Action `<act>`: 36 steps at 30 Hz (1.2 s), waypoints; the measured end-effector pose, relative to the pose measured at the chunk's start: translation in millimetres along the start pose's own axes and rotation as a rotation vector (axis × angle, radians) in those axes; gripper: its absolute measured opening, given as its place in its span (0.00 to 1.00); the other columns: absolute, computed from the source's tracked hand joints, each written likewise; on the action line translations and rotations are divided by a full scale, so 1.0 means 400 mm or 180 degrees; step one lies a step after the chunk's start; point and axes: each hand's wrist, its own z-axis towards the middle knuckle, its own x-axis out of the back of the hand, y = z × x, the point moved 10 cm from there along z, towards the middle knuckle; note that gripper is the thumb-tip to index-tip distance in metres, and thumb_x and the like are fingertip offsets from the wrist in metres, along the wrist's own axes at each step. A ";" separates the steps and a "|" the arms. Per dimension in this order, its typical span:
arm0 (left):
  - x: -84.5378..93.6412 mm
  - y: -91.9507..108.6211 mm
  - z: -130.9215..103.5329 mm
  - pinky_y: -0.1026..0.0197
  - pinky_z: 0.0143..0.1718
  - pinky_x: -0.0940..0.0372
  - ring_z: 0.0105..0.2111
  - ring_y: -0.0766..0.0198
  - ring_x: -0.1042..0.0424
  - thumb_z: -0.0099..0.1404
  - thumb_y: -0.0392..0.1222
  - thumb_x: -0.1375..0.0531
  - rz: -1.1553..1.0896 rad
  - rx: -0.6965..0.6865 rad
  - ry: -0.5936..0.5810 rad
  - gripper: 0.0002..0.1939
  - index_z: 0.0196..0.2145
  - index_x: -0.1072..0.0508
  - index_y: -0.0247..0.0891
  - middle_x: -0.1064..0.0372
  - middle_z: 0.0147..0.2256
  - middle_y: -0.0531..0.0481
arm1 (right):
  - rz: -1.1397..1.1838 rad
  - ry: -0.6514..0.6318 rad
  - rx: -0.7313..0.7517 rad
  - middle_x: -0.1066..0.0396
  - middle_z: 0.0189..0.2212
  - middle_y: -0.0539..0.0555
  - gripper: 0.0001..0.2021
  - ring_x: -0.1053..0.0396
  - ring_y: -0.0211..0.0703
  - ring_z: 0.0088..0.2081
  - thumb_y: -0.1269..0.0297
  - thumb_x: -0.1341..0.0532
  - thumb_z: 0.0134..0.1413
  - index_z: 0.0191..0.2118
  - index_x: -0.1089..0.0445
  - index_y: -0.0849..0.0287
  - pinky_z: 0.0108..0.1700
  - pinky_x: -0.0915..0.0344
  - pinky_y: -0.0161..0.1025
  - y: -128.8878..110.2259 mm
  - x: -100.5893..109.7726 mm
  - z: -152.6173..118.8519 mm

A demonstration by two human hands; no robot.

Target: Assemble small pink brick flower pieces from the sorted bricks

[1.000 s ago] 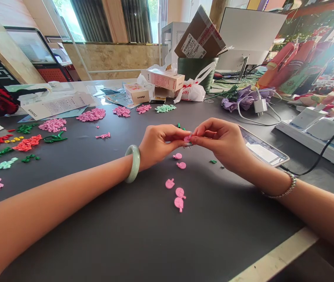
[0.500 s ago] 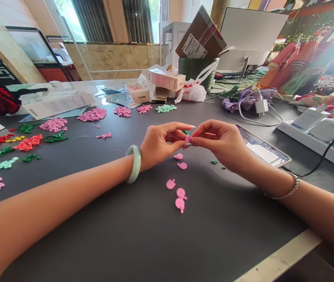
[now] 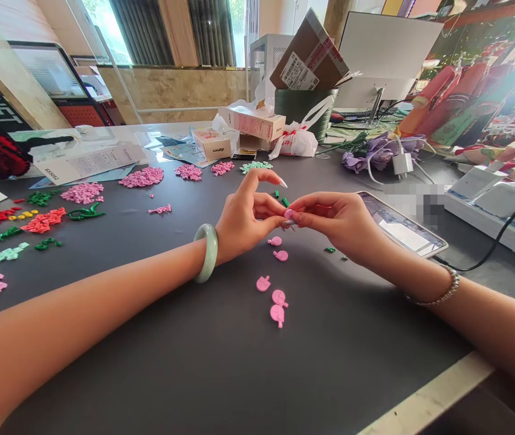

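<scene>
Between my two hands is a small pink plastic piece (image 3: 289,214), gripped from both sides and partly covered by fingers. My left hand (image 3: 254,208), with a pale green bangle at the wrist, pinches it with the thumb and folded fingers while the index finger is raised. My right hand (image 3: 336,217) pinches the same piece between thumb and fingertips. Small green pieces (image 3: 285,202) show just behind the fingertips. Below the hands, several round pink pieces with short tabs (image 3: 277,314) lie in a loose line on the dark table (image 3: 185,356).
Sorted piles of pink pieces (image 3: 142,177), red pieces (image 3: 43,220) and pale green pieces (image 3: 3,254) spread across the left. A phone (image 3: 405,229) lies beside my right forearm, near a power strip (image 3: 497,217). Boxes (image 3: 252,122) and a white bag (image 3: 300,140) stand behind.
My left index finger has lifted up and away from the pink piece. My right fingers have shifted slightly lower, and green pieces behind the hands now show more.
</scene>
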 end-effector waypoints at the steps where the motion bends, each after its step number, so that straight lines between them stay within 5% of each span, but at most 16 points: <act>1: 0.000 -0.003 0.000 0.62 0.33 0.25 0.30 0.62 0.20 0.57 0.40 0.31 -0.0012 0.0017 -0.0005 0.27 0.50 0.39 0.40 0.24 0.29 0.55 | -0.0039 -0.0015 0.0026 0.23 0.29 0.54 0.18 0.26 0.44 0.33 0.48 0.26 0.40 0.31 0.22 0.58 0.40 0.28 0.45 -0.003 -0.001 0.000; 17: -0.006 -0.004 -0.002 0.65 0.31 0.26 0.28 0.64 0.21 0.57 0.36 0.31 -0.0071 0.0046 -0.0075 0.19 0.41 0.37 0.39 0.25 0.27 0.56 | -0.0278 -0.0322 0.0018 0.29 0.24 0.51 0.19 0.35 0.38 0.27 0.46 0.29 0.44 0.30 0.24 0.60 0.32 0.34 0.39 0.003 -0.018 0.007; 36: -0.033 0.061 -0.033 0.69 0.35 0.31 0.29 0.70 0.23 0.61 0.29 0.40 0.1422 -0.0624 -0.0222 0.16 0.45 0.36 0.41 0.25 0.28 0.59 | -0.0705 -0.0142 0.0117 0.26 0.26 0.52 0.12 0.31 0.41 0.29 0.55 0.32 0.50 0.27 0.26 0.59 0.35 0.34 0.40 -0.004 -0.020 -0.011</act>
